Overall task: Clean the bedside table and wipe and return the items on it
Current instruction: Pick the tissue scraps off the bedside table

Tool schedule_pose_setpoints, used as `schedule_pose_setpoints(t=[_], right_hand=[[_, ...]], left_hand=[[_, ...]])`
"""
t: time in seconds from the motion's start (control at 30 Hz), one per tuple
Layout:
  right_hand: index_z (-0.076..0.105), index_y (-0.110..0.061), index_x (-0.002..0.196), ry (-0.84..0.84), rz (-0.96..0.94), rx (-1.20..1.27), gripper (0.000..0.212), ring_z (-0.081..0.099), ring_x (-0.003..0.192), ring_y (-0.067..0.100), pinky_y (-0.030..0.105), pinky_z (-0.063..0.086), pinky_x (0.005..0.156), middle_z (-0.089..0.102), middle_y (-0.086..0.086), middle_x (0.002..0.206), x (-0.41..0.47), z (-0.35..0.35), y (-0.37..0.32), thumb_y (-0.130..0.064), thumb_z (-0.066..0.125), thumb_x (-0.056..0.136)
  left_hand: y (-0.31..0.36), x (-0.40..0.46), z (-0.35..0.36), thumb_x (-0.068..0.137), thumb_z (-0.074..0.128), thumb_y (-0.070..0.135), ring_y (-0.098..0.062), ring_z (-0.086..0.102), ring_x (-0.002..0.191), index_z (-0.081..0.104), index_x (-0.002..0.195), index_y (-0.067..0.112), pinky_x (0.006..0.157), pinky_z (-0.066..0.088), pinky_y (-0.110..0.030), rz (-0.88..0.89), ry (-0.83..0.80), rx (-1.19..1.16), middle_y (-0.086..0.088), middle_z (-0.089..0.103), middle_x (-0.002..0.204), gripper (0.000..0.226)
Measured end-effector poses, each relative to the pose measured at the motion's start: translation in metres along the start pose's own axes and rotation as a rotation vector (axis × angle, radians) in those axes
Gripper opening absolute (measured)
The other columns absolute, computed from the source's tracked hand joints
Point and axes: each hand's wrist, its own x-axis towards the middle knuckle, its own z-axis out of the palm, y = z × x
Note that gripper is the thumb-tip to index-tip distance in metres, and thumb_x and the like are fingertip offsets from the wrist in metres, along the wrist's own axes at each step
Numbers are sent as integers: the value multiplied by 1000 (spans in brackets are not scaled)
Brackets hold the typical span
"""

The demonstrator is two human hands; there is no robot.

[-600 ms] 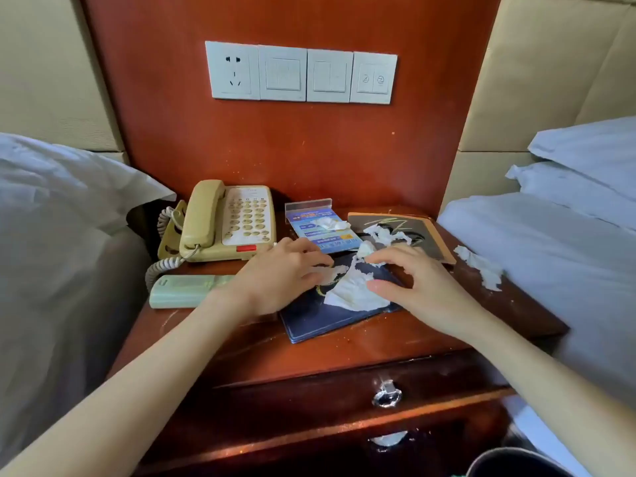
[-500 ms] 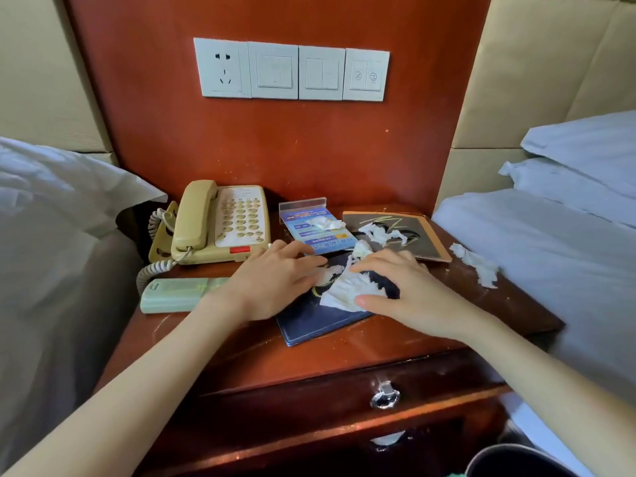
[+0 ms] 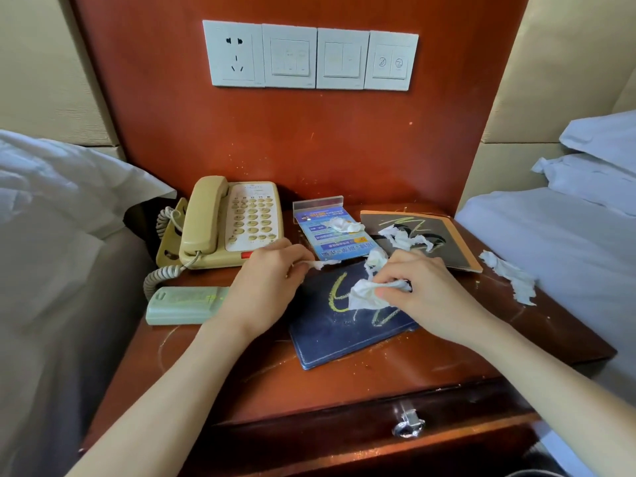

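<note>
A reddish wooden bedside table (image 3: 344,380) carries a dark blue folder (image 3: 344,332) with yellow scribbles. My right hand (image 3: 426,297) is over the folder, shut on a crumpled white tissue (image 3: 364,297). My left hand (image 3: 268,287) rests at the folder's left edge and pinches a small tissue scrap (image 3: 321,264). Behind stand a beige telephone (image 3: 223,225), a blue card in a clear stand (image 3: 330,232) and a grey booklet (image 3: 423,239), both with tissue scraps on them. A pale green remote (image 3: 182,306) lies left.
More torn tissue (image 3: 512,280) lies at the table's right edge beside the bed (image 3: 557,249). White bedding (image 3: 62,215) presses against the left side. A switch panel (image 3: 309,56) is on the wall. The drawer below has a metal pull (image 3: 407,425).
My right hand has bunched the flat tissue up into a wad, which uncovers the yellow scribbles on the folder. My left hand has picked up a small scrap.
</note>
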Motion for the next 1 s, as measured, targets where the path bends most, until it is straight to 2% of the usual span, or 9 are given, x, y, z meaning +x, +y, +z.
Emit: schedule_pose_setpoints(t=[0.17, 0.3, 0.43, 0.5, 0.57, 0.6, 0.7, 0.77, 1.0], right_hand=[[70, -16, 88, 138, 12, 103, 9, 49, 86, 4, 22, 31, 73, 55, -8, 85, 8, -5, -1, -16, 61, 91], [65, -22, 89, 299, 34, 216, 8, 54, 91, 6, 23, 41, 76, 59, -7, 95, 23, -15, -9, -16, 60, 90], [67, -17, 95, 357, 54, 271, 11, 57, 84, 9, 24, 42, 68, 65, -4, 92, 34, -21, -12, -15, 57, 92], [67, -17, 92, 343, 77, 181, 11, 56, 83, 9, 21, 38, 65, 64, -3, 92, 35, -20, -9, -13, 56, 91], [68, -15, 90, 279, 126, 92, 10, 55, 86, 14, 24, 39, 67, 62, -3, 94, 36, -16, -6, -13, 58, 89], [67, -17, 87, 227, 156, 70, 8, 54, 88, 15, 27, 39, 68, 60, -3, 93, 35, -13, -6, -13, 60, 88], [61, -23, 78, 81, 180, 33, 12, 55, 80, 22, 27, 35, 60, 57, -5, 82, 32, -1, -3, -14, 61, 85], [63, -21, 88, 46, 166, 31, 7, 55, 81, 21, 24, 34, 57, 56, -4, 89, 29, 6, -3, -15, 59, 87], [62, -21, 95, 107, 94, 53, 20, 43, 91, 10, 12, 30, 66, 56, -5, 99, 26, 11, -3, -4, 53, 88]], left_hand=[[1, -1, -3, 91, 61, 7, -14, 55, 78, 73, 100, 11, 72, 39, -18, 1, 132, -55, -1, 63, 92, 15], [-1, 0, -8, 90, 63, 6, -10, 51, 69, 72, 98, 9, 68, 39, -11, -4, 256, -80, 3, 58, 85, 12], [-6, 1, -10, 90, 65, 11, -16, 60, 74, 71, 95, 11, 64, 57, -40, -64, 338, -224, 0, 61, 88, 8], [-11, 1, -11, 91, 64, 12, -18, 61, 74, 69, 97, 14, 63, 58, -37, -113, 266, -236, -3, 62, 91, 8], [-17, 1, -12, 90, 64, 13, -14, 60, 74, 68, 103, 18, 67, 51, -18, -157, 151, -129, -6, 66, 95, 14], [-20, 2, -13, 90, 64, 13, -16, 61, 79, 68, 109, 19, 71, 47, -16, -173, 91, -46, -6, 68, 100, 20], [-19, 7, -10, 91, 60, 15, -28, 58, 109, 60, 128, 23, 91, 47, -36, -175, -90, 167, -9, 65, 121, 38], [-16, 10, -7, 93, 56, 16, -30, 55, 116, 52, 136, 29, 92, 48, -43, -177, -175, 246, -7, 60, 129, 45], [-18, 21, -4, 97, 51, 15, -30, 54, 120, 43, 143, 32, 94, 48, -43, -163, -314, 344, -7, 54, 135, 49]])
